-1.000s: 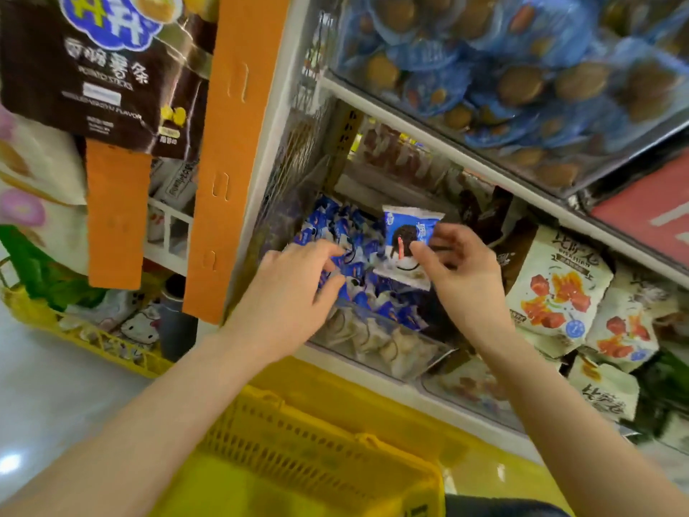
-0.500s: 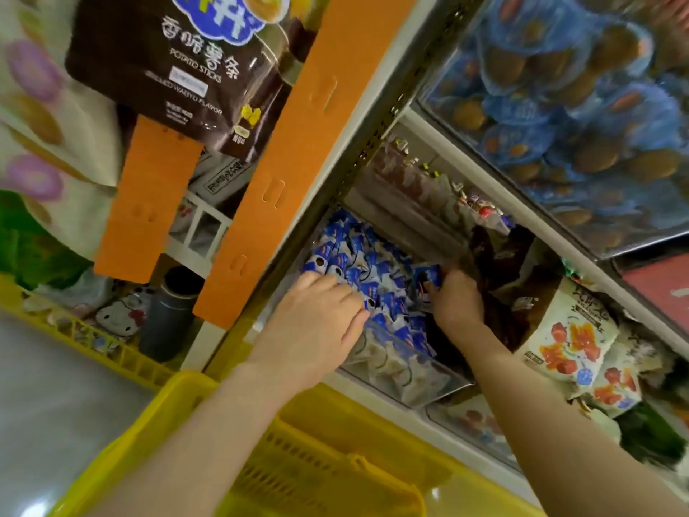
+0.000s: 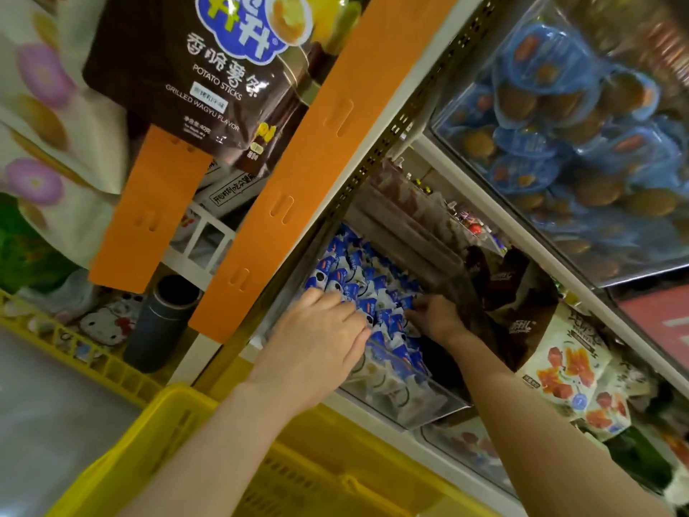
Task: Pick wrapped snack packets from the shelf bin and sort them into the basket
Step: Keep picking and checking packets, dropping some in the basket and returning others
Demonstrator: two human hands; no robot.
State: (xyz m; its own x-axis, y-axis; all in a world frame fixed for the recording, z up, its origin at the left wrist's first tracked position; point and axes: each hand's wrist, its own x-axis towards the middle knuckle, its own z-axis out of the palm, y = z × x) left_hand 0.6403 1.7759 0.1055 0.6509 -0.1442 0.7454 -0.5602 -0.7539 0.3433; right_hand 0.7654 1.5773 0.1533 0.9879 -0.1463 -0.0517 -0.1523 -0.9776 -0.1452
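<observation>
A: Head view first. Where are the hands?

B: Both are in the clear shelf bin [image 3: 428, 404], which is packed with blue-and-white snack packets [image 3: 373, 289]. The left hand [image 3: 320, 341] lies flat on them with straight fingers, probably steadying the heap. The right hand [image 3: 436, 319] digs in with curled fingers. I cannot tell whether it pinches a packet.

A: And the basket?

B: The yellow basket [image 3: 179, 404] sits just below the bin, handy for dropping. The part in view shows no packets.
</observation>
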